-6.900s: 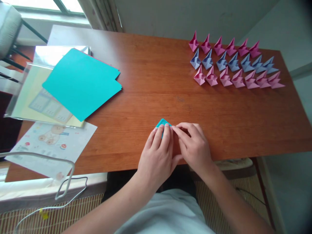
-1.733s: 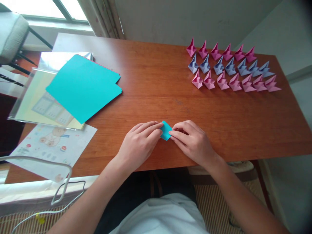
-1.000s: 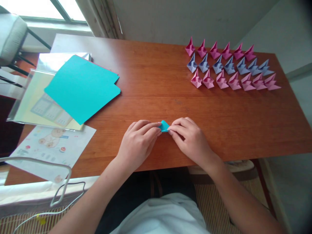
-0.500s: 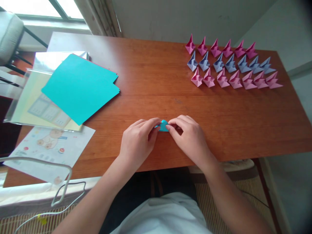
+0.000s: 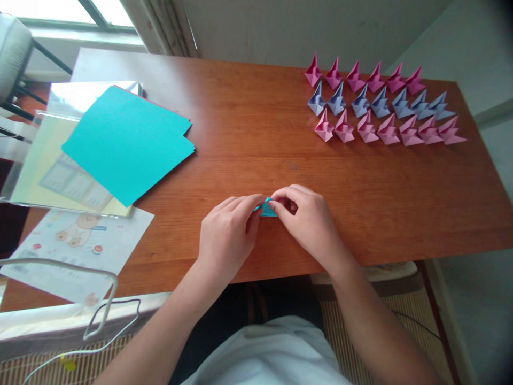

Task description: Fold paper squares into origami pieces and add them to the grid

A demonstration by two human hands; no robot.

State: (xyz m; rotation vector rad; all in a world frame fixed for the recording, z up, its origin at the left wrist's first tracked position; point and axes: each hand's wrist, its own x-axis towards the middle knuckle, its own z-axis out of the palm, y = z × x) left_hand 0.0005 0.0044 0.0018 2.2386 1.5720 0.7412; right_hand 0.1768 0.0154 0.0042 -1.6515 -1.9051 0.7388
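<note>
Two hands meet near the front edge of a reddish wooden desk (image 5: pixel 256 123). The left hand (image 5: pixel 226 235) and right hand (image 5: pixel 310 224) pinch a small folded teal paper (image 5: pixel 267 208) at their curled fingertips. It is mostly hidden; a low wedge shows, peak pointing away, lying roughly left to right. Farther left lie teal sheets (image 5: pixel 128 141), and far right stand rows of pink and blue folded figures (image 5: pixel 380 104) below a white wall.

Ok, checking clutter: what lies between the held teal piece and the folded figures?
Only bare table between teal piece and folded figures, per the head view.
</note>
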